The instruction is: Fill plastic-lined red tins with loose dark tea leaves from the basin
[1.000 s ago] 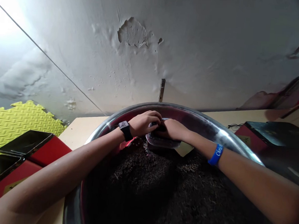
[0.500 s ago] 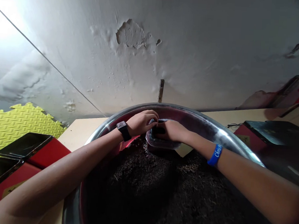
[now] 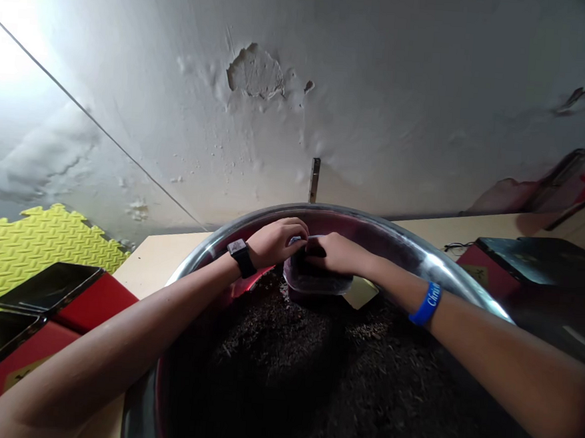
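Note:
At the far side of a large metal basin (image 3: 224, 231), both hands meet at a clear plastic tub (image 3: 318, 285). My left hand (image 3: 277, 239), with a black watch on its wrist, curls its fingers and thumb round a whitish plastic edge (image 3: 295, 239) at the tub's left rim. My right hand (image 3: 343, 252), wearing a blue wristband, reaches over the tub from the right with its fingers down inside. Those fingertips are in shadow and hidden. Dark, loose, leaf-like bits (image 3: 283, 345) fill the basin below.
A pale yellow card (image 3: 361, 294) and a red piece (image 3: 253, 281) lie in the basin near the tub. Red boxes with black lids (image 3: 50, 285) stand left; another dark-lidded box (image 3: 530, 259) stands right. Behind rises a peeling wall (image 3: 380, 105). A yellow foam mat (image 3: 50, 242) is at far left.
My right hand has shifted slightly and its fingers reach a little further left inside the tub. My left hand stays nearly in place at the rim. The view has moved very slightly.

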The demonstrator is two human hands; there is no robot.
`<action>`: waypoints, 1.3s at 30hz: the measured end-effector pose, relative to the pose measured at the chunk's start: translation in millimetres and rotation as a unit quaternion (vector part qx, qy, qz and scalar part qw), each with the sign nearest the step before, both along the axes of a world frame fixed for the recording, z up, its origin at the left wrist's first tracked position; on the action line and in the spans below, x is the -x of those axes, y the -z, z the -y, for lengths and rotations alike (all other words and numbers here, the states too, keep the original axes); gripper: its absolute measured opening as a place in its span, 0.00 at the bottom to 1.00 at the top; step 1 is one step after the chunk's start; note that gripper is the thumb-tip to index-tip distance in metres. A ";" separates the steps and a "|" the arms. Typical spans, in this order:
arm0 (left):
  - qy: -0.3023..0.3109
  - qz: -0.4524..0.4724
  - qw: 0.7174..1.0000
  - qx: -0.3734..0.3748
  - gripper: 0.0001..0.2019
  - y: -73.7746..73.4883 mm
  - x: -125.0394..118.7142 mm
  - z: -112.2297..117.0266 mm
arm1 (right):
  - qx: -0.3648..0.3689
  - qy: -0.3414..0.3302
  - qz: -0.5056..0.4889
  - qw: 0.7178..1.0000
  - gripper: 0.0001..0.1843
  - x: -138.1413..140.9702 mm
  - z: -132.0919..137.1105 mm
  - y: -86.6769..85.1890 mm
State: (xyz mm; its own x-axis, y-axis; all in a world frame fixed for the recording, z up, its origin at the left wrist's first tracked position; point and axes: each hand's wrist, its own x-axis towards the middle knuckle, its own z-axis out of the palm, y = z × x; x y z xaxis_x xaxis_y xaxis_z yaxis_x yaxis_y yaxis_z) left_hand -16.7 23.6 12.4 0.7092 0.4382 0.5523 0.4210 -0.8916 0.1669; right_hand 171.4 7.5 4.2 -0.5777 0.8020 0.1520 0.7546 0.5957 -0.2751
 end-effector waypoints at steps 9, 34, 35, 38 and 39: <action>-0.011 -0.003 1.000 -0.016 0.07 3.6 1.4 -3.1 | -0.063 0.005 -0.075 0.995 0.12 -2.3 4.7 -14.8; -0.075 -0.001 0.997 -0.017 0.05 8.4 -3.9 2.2 | -0.079 0.021 -0.025 0.996 0.13 2.0 8.7 -10.0; -0.076 -0.001 0.997 -0.016 0.05 8.5 -3.9 1.7 | -0.078 0.021 -0.014 0.997 0.13 3.4 10.2 -9.8; -0.073 0.002 0.997 -0.013 0.04 7.9 -3.3 -0.7 | -0.085 0.034 0.012 0.996 0.13 7.2 14.5 -8.9; -0.071 0.004 0.997 -0.013 0.05 7.3 -2.9 -1.4 | -0.090 0.039 0.015 0.995 0.14 7.6 15.0 -8.5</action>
